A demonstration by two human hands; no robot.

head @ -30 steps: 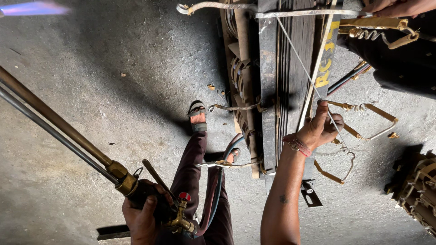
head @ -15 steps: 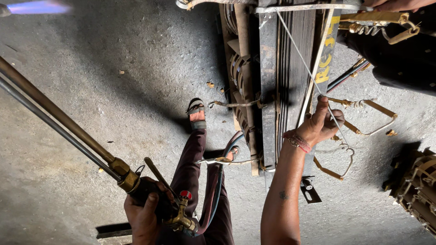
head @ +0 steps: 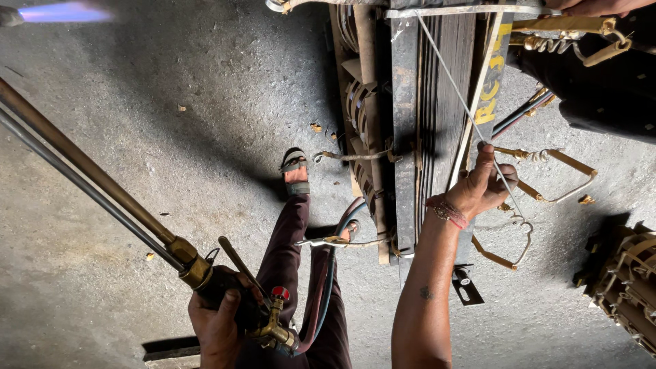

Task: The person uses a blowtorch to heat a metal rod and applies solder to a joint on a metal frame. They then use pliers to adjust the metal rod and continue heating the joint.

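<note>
My left hand [head: 217,320] grips the brass valve body of a gas torch [head: 92,174], whose long twin tubes run up to the left. A blue flame [head: 65,12] burns at its tip in the top left corner. My right hand [head: 484,188] pinches a thin metal rod [head: 456,89] that slants up over a dark laminated core with coils [head: 417,116]. The fingers rest by a yellow-marked strip on that core. Bent copper leads [head: 547,174] stick out just right of the hand.
My legs and a sandalled foot [head: 294,174] stand on the grey concrete floor [head: 171,123]. Red and blue hoses [head: 331,273] trail from the torch. Another person's hand [head: 594,5] shows at the top right. A second coil assembly [head: 625,287] lies at the right edge.
My right hand has shifted slightly along the thin rod and closed tighter on it. The torch and left hand stay almost where they were.
</note>
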